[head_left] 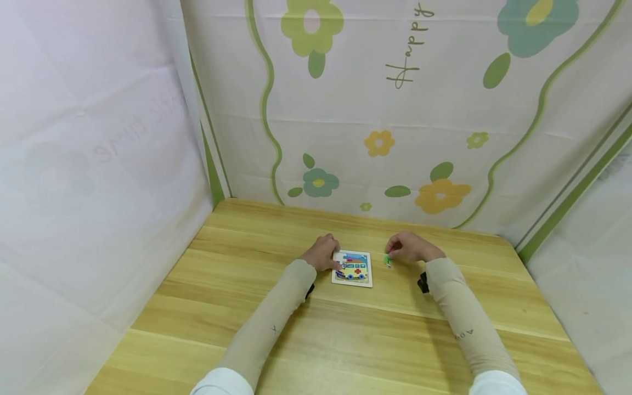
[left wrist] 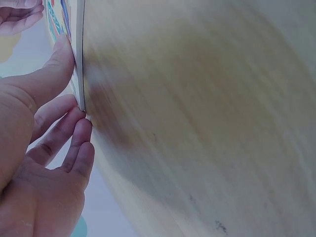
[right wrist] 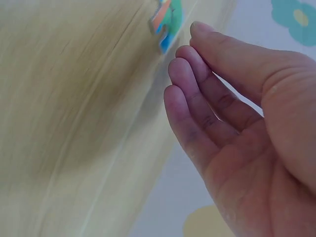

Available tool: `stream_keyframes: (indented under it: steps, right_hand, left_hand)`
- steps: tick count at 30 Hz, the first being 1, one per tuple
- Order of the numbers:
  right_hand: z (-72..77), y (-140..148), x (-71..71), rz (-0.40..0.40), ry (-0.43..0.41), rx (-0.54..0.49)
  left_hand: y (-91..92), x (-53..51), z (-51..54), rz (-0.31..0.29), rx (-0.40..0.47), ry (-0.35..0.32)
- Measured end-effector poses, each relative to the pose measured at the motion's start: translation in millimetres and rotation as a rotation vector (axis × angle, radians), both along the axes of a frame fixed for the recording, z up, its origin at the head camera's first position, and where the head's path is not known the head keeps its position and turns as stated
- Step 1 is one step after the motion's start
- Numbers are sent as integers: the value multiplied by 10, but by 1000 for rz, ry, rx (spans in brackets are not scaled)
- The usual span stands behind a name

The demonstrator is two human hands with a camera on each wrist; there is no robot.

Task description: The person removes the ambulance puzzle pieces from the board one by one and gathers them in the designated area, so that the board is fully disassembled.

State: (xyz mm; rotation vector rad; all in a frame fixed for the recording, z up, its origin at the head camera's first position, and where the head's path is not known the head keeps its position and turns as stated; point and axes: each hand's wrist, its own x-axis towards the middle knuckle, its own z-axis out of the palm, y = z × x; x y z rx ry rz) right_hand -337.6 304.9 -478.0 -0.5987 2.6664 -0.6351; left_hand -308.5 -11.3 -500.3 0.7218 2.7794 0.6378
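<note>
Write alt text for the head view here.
A person's left hand holds a small ambulance puzzle on a wooden table; the right hand is at a small green piece to the puzzle's right, its grip unclear. Behind is a white flower-printed cloth reading "Happy".

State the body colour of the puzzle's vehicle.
The vehicle is mainly yellow; the head view shows it best.

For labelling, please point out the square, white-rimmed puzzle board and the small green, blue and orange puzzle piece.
Square, white-rimmed puzzle board (head_left: 352, 284): head view, on its lower rim.
Small green, blue and orange puzzle piece (right wrist: 173, 19): right wrist view, on its green part.
</note>
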Motion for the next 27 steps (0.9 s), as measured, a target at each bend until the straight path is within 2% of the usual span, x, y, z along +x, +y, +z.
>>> stream_keyframes:
  steps: [10,17,27]
  right_hand:
    - [103,-374,68,104,8,-41]
    - [92,-649,93,124,31,-28]
    - [4,-852,94,150,46,-14]
  left_hand:
    - [-6,24,32,-4,4,-2]
    - [-5,43,41,-6,20,7]
    - [2,9,-8,2,20,17]
